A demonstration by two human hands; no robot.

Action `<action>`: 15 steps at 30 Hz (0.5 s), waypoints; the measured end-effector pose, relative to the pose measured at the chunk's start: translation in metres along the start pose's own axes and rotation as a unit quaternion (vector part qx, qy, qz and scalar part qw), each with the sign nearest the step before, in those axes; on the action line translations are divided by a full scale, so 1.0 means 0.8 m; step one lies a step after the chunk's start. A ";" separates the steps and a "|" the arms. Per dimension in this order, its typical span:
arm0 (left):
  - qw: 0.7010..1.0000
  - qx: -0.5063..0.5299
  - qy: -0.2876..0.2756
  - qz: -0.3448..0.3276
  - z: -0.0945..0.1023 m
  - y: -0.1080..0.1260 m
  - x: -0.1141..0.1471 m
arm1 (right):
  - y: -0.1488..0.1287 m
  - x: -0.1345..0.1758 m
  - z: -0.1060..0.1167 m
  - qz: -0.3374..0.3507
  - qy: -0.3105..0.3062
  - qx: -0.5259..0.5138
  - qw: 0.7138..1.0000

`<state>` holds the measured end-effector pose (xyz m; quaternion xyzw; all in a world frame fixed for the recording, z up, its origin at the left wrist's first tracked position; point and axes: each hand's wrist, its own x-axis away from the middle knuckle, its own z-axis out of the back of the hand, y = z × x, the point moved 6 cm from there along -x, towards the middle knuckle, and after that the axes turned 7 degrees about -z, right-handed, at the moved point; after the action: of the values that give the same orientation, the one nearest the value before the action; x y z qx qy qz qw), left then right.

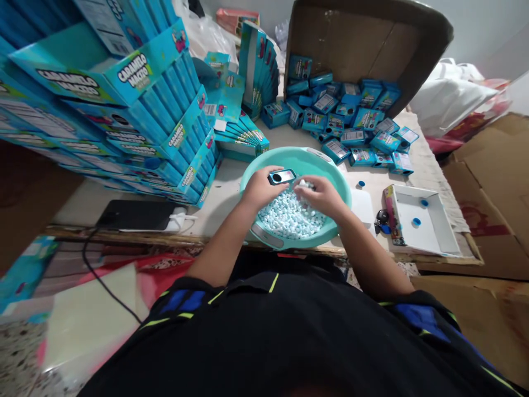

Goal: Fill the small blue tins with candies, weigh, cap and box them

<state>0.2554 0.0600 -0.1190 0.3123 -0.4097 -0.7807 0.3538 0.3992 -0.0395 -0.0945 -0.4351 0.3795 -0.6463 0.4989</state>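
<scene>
Over a turquoise basin [336, 176], my left hand [264, 188] grips a small blue candy box [282, 177] that has a dark round hole in the face turned to me. Beside it, my right hand [317, 194] is closed around a few white and pale blue candies [303, 183]. Its fingertips are just right of the box, apart from it. Loose candies [291, 215] of the same kind cover the bottom of the basin below both hands.
Tall stacks of blue display boxes [161, 110] stand at left. A tipped cardboard carton [355, 38] spills small blue boxes [326, 103] behind the basin. At right are a white tray [430, 220] with blue caps and keys [383, 220]. A black phone [134, 214] lies front left.
</scene>
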 end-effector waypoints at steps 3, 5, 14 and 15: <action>0.997 -0.060 -0.053 -0.011 -0.008 0.007 0.003 | -0.027 -0.033 0.003 0.050 0.095 -0.095 0.990; 0.993 -0.090 -0.066 -0.026 -0.012 0.011 0.005 | -0.030 -0.061 -0.005 0.057 0.122 -0.137 0.981; 0.988 -0.039 -0.079 -0.124 -0.016 0.025 0.013 | 0.011 -0.095 -0.036 0.065 0.163 -0.174 0.969; 0.988 -0.044 -0.081 -0.126 -0.015 0.024 0.012 | 0.010 -0.090 -0.036 0.062 0.172 -0.182 0.966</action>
<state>0.2651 0.0391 -0.1103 0.2811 -0.3595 -0.8592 0.2313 0.3833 0.0304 -0.1251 -0.3765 0.5972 -0.5992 0.3775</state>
